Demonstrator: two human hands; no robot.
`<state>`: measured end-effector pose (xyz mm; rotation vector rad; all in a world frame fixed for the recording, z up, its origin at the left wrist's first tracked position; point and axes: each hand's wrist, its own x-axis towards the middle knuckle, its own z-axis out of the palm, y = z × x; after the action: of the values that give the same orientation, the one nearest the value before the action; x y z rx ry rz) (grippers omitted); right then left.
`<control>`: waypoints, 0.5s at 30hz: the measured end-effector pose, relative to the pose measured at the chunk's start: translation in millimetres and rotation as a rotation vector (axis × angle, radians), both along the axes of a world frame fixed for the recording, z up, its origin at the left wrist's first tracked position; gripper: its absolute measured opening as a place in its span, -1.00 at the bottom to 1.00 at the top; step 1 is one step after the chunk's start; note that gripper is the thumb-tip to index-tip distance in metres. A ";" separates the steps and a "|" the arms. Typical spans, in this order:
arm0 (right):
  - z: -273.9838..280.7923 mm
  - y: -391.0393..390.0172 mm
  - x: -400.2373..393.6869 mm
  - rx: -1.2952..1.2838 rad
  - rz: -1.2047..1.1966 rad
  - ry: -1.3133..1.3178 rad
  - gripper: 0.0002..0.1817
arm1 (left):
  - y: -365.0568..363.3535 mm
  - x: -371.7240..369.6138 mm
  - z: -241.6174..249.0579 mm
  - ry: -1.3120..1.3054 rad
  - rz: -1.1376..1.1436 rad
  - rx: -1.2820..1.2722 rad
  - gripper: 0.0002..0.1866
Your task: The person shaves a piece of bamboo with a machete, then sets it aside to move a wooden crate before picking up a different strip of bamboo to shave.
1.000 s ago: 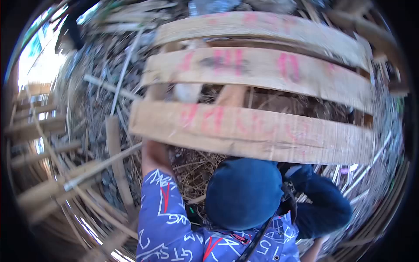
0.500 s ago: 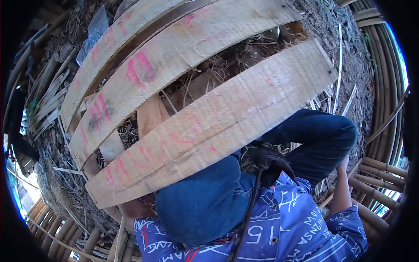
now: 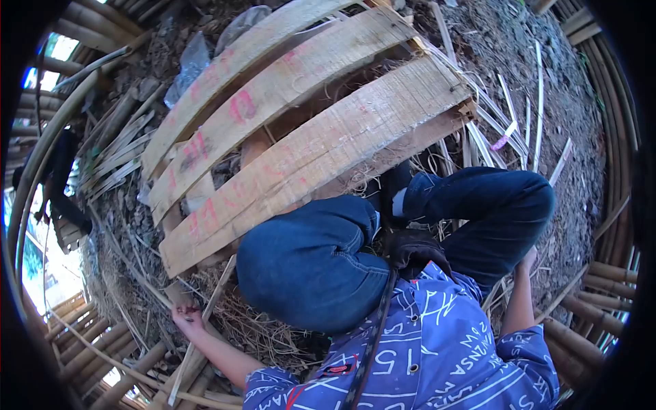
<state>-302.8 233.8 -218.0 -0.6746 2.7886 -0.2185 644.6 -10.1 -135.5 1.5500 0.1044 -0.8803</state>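
A slatted wooden crate or pallet [image 3: 321, 154] with pink markings lies on the ground in front of my bent legs. My left hand [image 3: 188, 320] is low on the left, beyond the pallet's near left corner. Its fingers look curled next to a short bamboo piece [image 3: 179, 294]; what they hold, if anything, I cannot make out. A long split stick [image 3: 220, 287] passes just right of this hand. My right hand [image 3: 527, 261] is down beside my right knee, with its fingers hidden behind the leg.
Thin split bamboo strips [image 3: 509, 126] lie on the soil to the right of the pallet. Clear plastic [image 3: 190, 65] lies behind it at the left. Dry straw [image 3: 266, 331] covers the ground by my left knee. Bamboo pole walls [image 3: 608, 294] stand around the edges.
The pallet appears smaller and farther from my lap, and more of my legs shows. My left hand, earlier hidden under the pallet's near edge, is now out at the lower left.
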 end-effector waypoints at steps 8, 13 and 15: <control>10.0 -42.3 2.3 -0.532 0.058 -0.150 -0.76 | 127.6 -170.9 11.9 -0.497 -0.256 0.067 -0.87; 20.7 -80.6 -10.8 -0.672 0.114 -0.196 -0.77 | 185.5 -190.0 35.7 -0.732 -0.467 0.225 -0.91; 15.5 -89.5 -18.0 -0.713 0.114 -0.212 -0.76 | 194.6 -205.3 49.8 -1.171 -0.502 0.116 -0.90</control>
<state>-320.8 144.3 -202.5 -0.8861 2.4218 -1.2129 439.3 184.5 -85.8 2.0145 -1.1213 -0.2100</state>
